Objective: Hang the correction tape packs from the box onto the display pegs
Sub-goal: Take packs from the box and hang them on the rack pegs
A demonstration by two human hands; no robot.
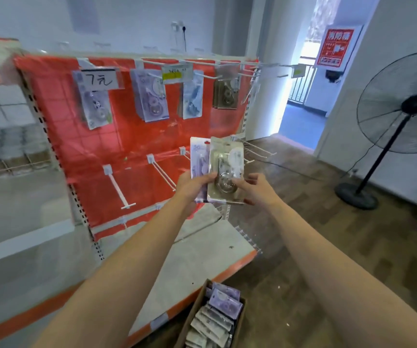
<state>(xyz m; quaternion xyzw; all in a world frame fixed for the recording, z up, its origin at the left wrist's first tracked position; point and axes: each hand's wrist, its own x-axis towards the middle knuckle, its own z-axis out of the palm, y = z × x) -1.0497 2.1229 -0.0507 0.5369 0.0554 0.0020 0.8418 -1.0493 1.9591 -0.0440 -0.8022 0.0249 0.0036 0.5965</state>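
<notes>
Holding two correction tape packs up in front of the red display panel (152, 146), both hands raised together. My left hand (192, 188) grips the lower edge of a purple-printed pack (198, 159), thumb curled over its front. My right hand (255, 189) pinches the bottom of a clear-blister grey pack (226, 167), which overlaps the purple one on its right side; both packs upright, touching each other. Frame is blurry, so I can't tell whether the left fingers also touch the grey pack.

Above the hands, the upper row of pegs (210, 76) carries hanging packs: one under a handwritten price card (99, 79) far up-left of the left hand, a purple one (151, 96) up-left, a bluish one (192, 96) straight above, a brown-grey one (225, 92) above the right hand. Just left of the left hand, the lower pegs (119, 189) stick out bare; more bare pegs (255, 149) just behind the right hand.

Below both forearms, near the bottom edge, a cardboard box (192, 315) sits on the floor beside the white shelf base (190, 259), packed with more purple and grey packs (223, 301). Well right of the right hand stands a black pedestal fan (403, 109); a red wall sign (335, 46) is up-right.
</notes>
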